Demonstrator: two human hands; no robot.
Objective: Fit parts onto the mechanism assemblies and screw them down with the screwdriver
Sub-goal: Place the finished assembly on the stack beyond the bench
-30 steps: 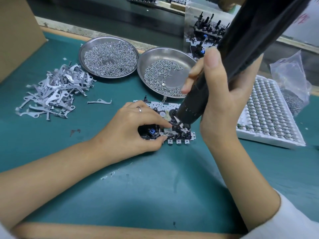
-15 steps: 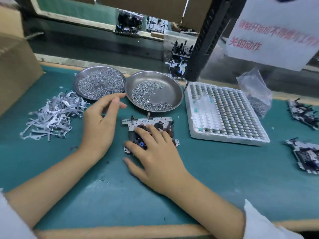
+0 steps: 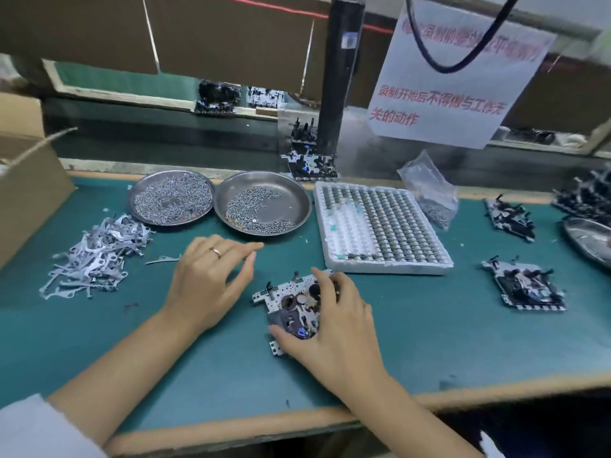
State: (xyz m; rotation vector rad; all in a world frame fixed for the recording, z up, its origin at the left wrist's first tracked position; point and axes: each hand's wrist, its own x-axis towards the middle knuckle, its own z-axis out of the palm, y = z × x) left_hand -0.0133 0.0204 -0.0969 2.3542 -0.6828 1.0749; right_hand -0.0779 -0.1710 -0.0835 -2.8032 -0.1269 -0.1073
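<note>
Right hand: my right hand (image 3: 334, 328) has its fingers and thumb curled over the white perforated metal mechanism assembly with black and copper-coloured parts (image 3: 291, 302), gripping it from above; judged a hold for lifting or sliding it off.

Left hand: my left hand (image 3: 211, 276) hovers with fingers loosely spread, holding nothing, between the assembly and the dishes; judged poised to fetch a screw or lever.

Assembly in hand: sits near the middle of the green-topped bench (image 3: 463, 342), toward the front edge, tilted askew to that edge.

Screwdriver: the long black powered screwdriver (image 3: 340, 81) hangs upright above the rear edge, untouched, so both hands are free for handling.

Screw supply: two shallow round steel dishes of small silver screws, one full (image 3: 172, 201) and one part-filled (image 3: 263, 206), touch rim to rim toward the rear edge, within left-hand reach.

Lever stock: a loose heap of flat grey stamped metal levers (image 3: 96, 256) lies toward the left edge; one stray lever (image 3: 163, 258) lies just beside my left hand.

Small-part tray: a white foam tray of rows of small round parts (image 3: 380, 226) sits rear-right of the assembly, a crumpled clear plastic bag (image 3: 429, 193) at its far corner.

Other assemblies: one similar assembly (image 3: 524, 287) and another behind it (image 3: 510, 218) lie toward the right edge; judged the pile this one joins, though I cannot tell finished from unfinished.

Risk: gripping over protruding parts could disturb them.
</note>
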